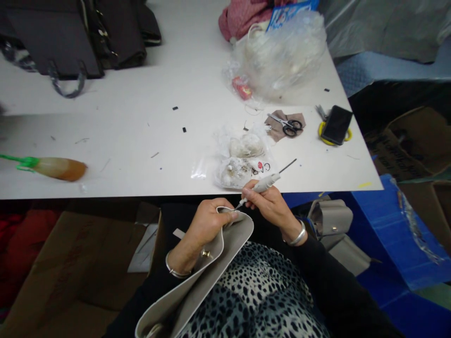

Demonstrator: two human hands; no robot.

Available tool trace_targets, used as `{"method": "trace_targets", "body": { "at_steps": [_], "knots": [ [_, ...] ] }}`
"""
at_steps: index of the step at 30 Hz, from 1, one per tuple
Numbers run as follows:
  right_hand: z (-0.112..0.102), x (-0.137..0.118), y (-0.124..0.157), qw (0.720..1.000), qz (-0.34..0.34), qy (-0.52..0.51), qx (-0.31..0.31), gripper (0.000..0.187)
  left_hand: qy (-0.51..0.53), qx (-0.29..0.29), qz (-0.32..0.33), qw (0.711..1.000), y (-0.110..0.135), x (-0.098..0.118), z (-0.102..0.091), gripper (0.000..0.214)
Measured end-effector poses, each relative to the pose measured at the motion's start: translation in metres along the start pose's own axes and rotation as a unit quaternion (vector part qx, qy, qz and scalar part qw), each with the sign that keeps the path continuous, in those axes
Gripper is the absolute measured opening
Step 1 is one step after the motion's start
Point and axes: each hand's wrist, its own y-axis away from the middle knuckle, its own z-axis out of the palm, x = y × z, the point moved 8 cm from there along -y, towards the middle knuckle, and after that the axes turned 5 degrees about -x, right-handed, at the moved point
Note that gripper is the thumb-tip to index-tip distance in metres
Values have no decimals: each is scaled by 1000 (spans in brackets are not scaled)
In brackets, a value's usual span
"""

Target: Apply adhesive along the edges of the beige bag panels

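My left hand [206, 225] is closed on the top edge of a beige leather bag piece [211, 270] that lies across my lap. A small brass stud shows on the piece just below that hand. My right hand [269, 204] grips a slim grey-white pen-like tool [263, 184] like a pencil, with a dark cord running from its far end. The tool's fine tip touches the edge of the beige piece right by my left thumb.
A white table [123, 141] holds clear bags of small parts [241, 162], scissors [287, 126] on a brown scrap, a phone [336, 124] on a yellow ring, a big plastic bag [282, 54], dark bags [70, 35] and an amber glue bottle [52, 167]. Cardboard boxes sit below left; blue crate right.
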Motion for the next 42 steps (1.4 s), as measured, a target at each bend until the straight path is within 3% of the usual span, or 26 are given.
{"method": "trace_targets", "body": {
  "at_steps": [3, 5, 8, 13, 28, 34, 38, 42],
  "knots": [
    [-22, 10, 4, 989, -4, -44, 143, 36, 26, 14, -20, 999, 0, -6, -7, 19],
    [-35, 10, 7, 973, -27, -16, 228, 33, 54, 28, -23, 998, 0, -9, -13, 21],
    [-43, 6, 5, 955, -59, 62, 285, 29, 86, 45, -24, 995, -3, -13, -21, 24],
    [-41, 6, 2, 954, -78, 104, 271, 26, 90, 66, -16, 994, -3, -17, -33, 26],
    [-27, 0, 4, 956, -123, 160, 215, 22, 138, 6, -46, 989, 3, -19, -30, 27],
    [-33, -3, 12, 954, -118, 102, 258, 21, 129, -5, -60, 990, 2, -21, -30, 30],
    [-21, 11, 9, 985, -27, -63, 159, 30, 89, -45, -47, 994, 0, -16, -28, 28],
    [0, 4, 8, 994, -7, -97, 40, 34, 63, -83, -25, 994, -1, -11, -23, 25]
  ]
}}
